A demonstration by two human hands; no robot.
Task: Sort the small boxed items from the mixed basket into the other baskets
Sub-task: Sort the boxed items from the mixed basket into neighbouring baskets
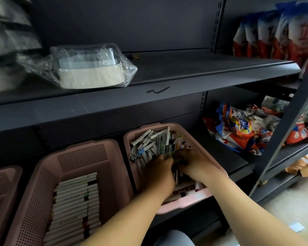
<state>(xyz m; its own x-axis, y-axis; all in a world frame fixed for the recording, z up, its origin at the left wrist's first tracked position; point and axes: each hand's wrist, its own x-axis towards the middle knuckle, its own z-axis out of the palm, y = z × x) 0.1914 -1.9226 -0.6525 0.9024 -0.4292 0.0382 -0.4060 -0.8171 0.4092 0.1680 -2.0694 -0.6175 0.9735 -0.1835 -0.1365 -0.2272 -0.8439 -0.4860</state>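
Observation:
A pink mixed basket [194,201] on the lower shelf holds a jumble of small boxed items [150,142], white and dark. Both hands are down inside it. My left hand [157,172] lies knuckles up on the pile, fingers curled into the boxes. My right hand [190,161] is beside it, fingers bent down among the boxes near the middle. What each hand holds is hidden by the hands themselves. To the left, a second pink basket [85,153] holds neat rows of white boxes [73,201].
A third pink basket [2,183] shows at the far left edge. The upper shelf [185,73] carries a plastic-wrapped container [89,68]. Detergent bags [242,128] lie on the shelf to the right, more bags [277,32] above them. A slanted shelf post [283,125] stands at right.

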